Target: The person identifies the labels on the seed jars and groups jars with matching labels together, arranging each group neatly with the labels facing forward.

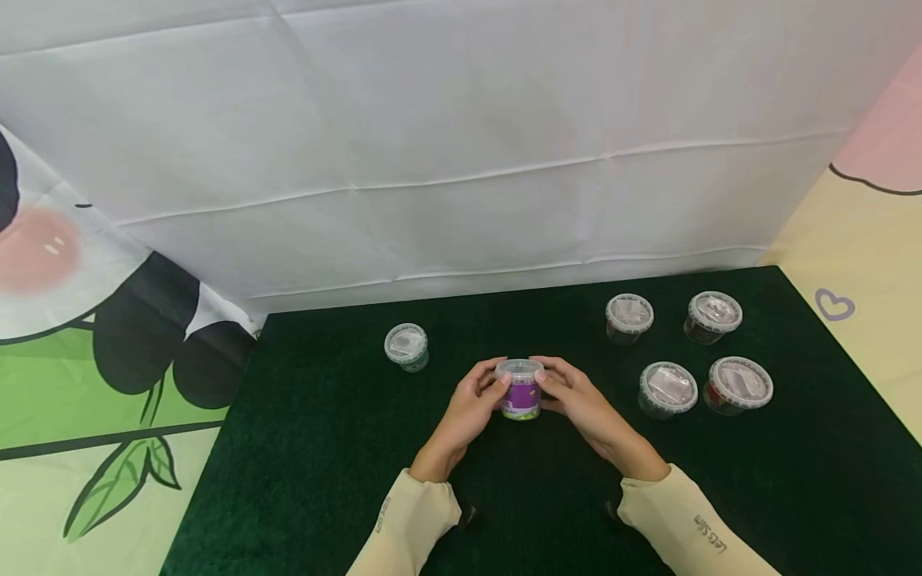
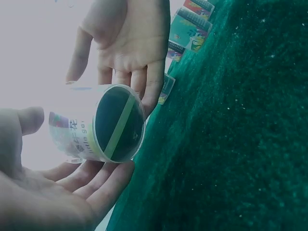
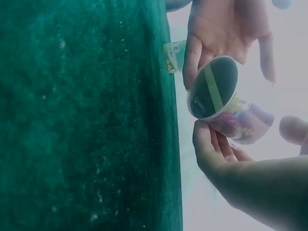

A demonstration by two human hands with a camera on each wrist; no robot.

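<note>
A small clear plastic tub (image 1: 521, 394) with a purple label is held upright between both hands, in front of me. My left hand (image 1: 470, 406) grips its left side, and my right hand (image 1: 580, 400) grips the right side, thumbs towards me. From the left wrist view, the tub's round base (image 2: 120, 124) shows dark with a pale green strip across it, raised off the cloth. The right wrist view also shows this base (image 3: 214, 87), with fingers of both hands around the wall. Glare washes out the tub's upper part in both wrist views.
A lidded tub (image 1: 406, 346) stands left of the hands on the dark green cloth (image 1: 324, 448). Several more lidded tubs stand to the right, among them a near one (image 1: 667, 390) and a far one (image 1: 713, 316). A white curtain (image 1: 461, 224) hangs behind the table.
</note>
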